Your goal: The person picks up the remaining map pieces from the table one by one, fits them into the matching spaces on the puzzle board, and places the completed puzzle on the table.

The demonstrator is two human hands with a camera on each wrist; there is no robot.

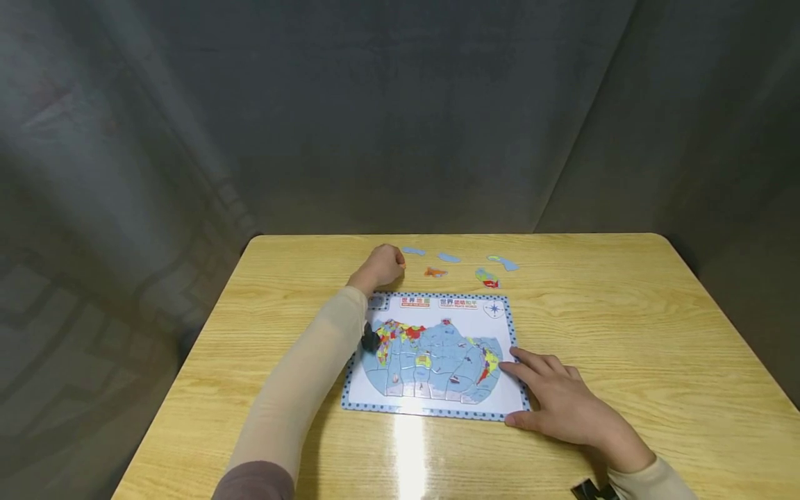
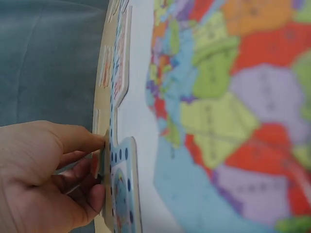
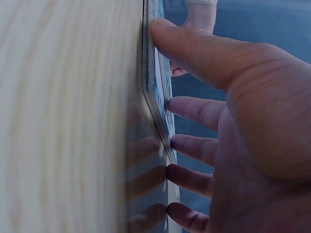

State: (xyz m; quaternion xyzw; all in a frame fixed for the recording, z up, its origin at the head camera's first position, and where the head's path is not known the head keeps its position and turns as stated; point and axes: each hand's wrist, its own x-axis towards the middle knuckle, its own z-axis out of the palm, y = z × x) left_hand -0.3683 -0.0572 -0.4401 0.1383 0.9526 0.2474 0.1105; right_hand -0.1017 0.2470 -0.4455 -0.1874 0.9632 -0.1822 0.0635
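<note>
A world map jigsaw puzzle point(image 1: 431, 410) with a dotted blue border lies flat on the table, many of its pieces fitted together. Just beyond its far left corner, my left hand point(image 1: 382, 265) pinches a small puzzle piece, mostly hidden by the fingers; an orange edge of the piece point(image 2: 95, 165) shows between thumb and fingers in the left wrist view. My right hand point(image 1: 559, 399) rests at the near right corner of the puzzle, its thumb on the border and its fingers point(image 3: 194, 148) spread and loosely extended along the right side.
Loose pieces lie behind the puzzle: an orange one point(image 1: 435, 272), a green and red one point(image 1: 487, 278), and blue ones, among them a blue strip point(image 1: 448, 257) and a larger blue piece point(image 1: 503, 262). A dark curtain point(image 1: 400, 139) hangs behind the wooden table point(image 1: 625, 312).
</note>
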